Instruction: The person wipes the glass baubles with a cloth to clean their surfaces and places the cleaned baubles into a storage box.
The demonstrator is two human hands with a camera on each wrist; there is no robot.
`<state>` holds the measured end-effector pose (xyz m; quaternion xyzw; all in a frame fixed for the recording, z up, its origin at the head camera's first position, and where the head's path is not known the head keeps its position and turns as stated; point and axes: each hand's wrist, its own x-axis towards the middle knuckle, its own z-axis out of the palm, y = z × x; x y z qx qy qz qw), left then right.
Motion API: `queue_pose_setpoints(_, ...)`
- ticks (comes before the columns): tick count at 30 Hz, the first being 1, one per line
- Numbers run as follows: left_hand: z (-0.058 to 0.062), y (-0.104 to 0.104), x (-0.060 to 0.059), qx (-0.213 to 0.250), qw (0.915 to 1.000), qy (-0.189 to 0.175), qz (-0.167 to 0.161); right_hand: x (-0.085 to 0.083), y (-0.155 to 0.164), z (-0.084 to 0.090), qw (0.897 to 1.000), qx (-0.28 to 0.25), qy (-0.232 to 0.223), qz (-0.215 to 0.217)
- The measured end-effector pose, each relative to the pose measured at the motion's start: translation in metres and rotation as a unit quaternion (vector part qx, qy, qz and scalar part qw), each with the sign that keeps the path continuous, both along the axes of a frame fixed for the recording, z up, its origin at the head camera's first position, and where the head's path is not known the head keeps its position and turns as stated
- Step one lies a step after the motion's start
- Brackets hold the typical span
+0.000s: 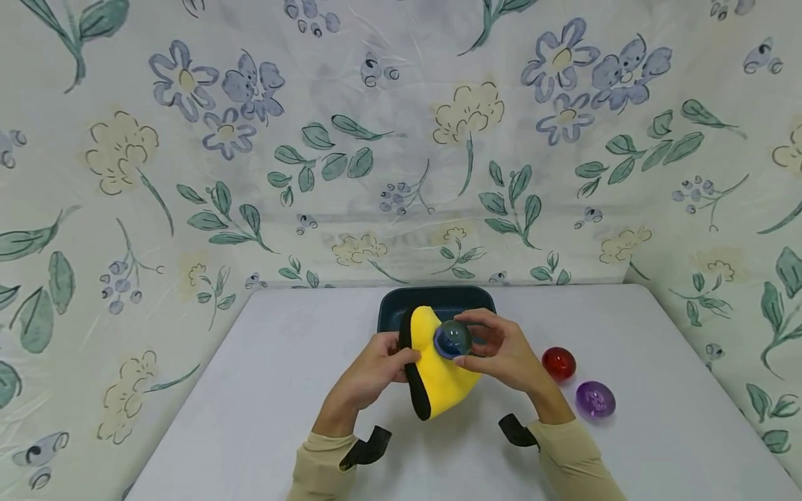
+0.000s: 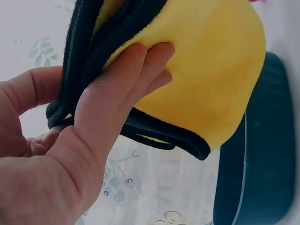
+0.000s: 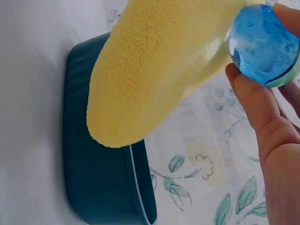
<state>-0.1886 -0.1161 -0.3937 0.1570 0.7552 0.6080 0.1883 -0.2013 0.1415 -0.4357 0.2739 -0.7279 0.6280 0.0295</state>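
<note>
A folded yellow cloth with black edging is up in front of me, gripped along its dark edge by my left hand. In the left wrist view the fingers lie over the cloth, the thumb on the other side. My right hand pinches a clear blue glass ball between thumb and fingertips, right against the cloth's yellow face. Seen from the right wrist, the ball is bright blue with a greenish lower side, and the fuzzy cloth is beside it.
Behind the hands stands a dark teal bin, partly hidden by the cloth. To the right of my right hand, a red ball and a purple ball lie on the white table. Floral sheeting surrounds the table.
</note>
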Motion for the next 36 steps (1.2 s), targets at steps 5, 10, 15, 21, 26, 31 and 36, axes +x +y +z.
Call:
queue_pose_setpoints(5, 0.0, 0.001, 0.001, -0.001, 1.0, 0.001, 0.003, 0.0, 0.002, -0.001, 1.0, 0.02, -0.004, -0.001)
queue_pose_setpoints(10, 0.001, 0.0, 0.001, -0.002, 0.9998, -0.002, 0.017, -0.001, 0.005, -0.001, 0.999, 0.047, -0.001, -0.006)
queue_pose_setpoints(15, 0.002, 0.0, 0.0, -0.003, 0.9997, -0.001, 0.026, -0.001, 0.007, -0.002, 0.997, 0.079, -0.008, -0.011)
queue_pose_setpoints(21, 0.001, 0.0, 0.0, 0.005, 0.9994, -0.003, 0.033, -0.003, 0.009, -0.003, 0.994, 0.112, -0.016, -0.009)
queue_pose_setpoints(26, 0.0, 0.001, -0.001, 0.011, 0.9992, -0.009, 0.037, -0.004, 0.011, -0.004, 0.993, 0.12, -0.015, 0.002)
queue_pose_setpoints(31, 0.0, 0.002, 0.0, 0.011, 0.9991, -0.012, 0.039, -0.004, 0.014, -0.003, 0.993, 0.116, -0.027, 0.016)
queue_pose_setpoints(36, 0.0, 0.002, 0.0, 0.014, 0.9992, -0.012, 0.035, -0.004, 0.016, -0.003, 0.994, 0.103, -0.034, 0.035)
